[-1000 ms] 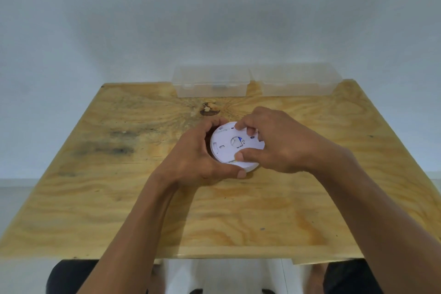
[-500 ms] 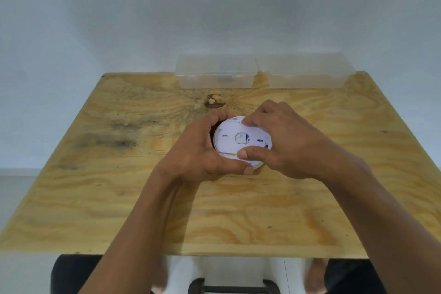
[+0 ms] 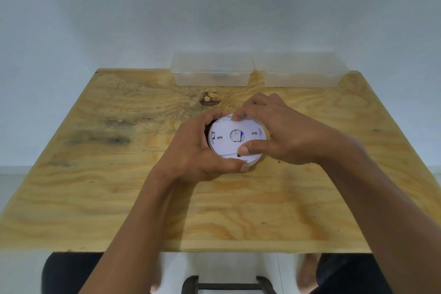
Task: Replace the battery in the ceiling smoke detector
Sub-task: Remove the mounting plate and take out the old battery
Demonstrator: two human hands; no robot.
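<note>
Big plywood table (image 3: 95,198) fills the view, grain swirling, dark smudges on the left side of its top and a brown knot (image 3: 210,98) near its far-middle. Along the table's far edge sit two clear plastic boxes side by side: one (image 3: 211,71) just beyond the knot, the other (image 3: 301,73) to the right of it, both lidded, contents too hazy to make out.

Down at the centre of the table, just on the near side of the knot, there's the white round smoke detector (image 3: 229,141), underside facing up, a circular hub in its middle with a flash of blue beside it and small slots either side. Both hands are on it! The left hand (image 3: 195,150) curls around its left rim, thumb wrapped along the near edge, fingers hooked over the far side. The right hand (image 3: 284,131) clamps from the right, thumb pressed flat on the near part of the white face, fingertips (image 3: 237,117) gripping the far rim.
</note>
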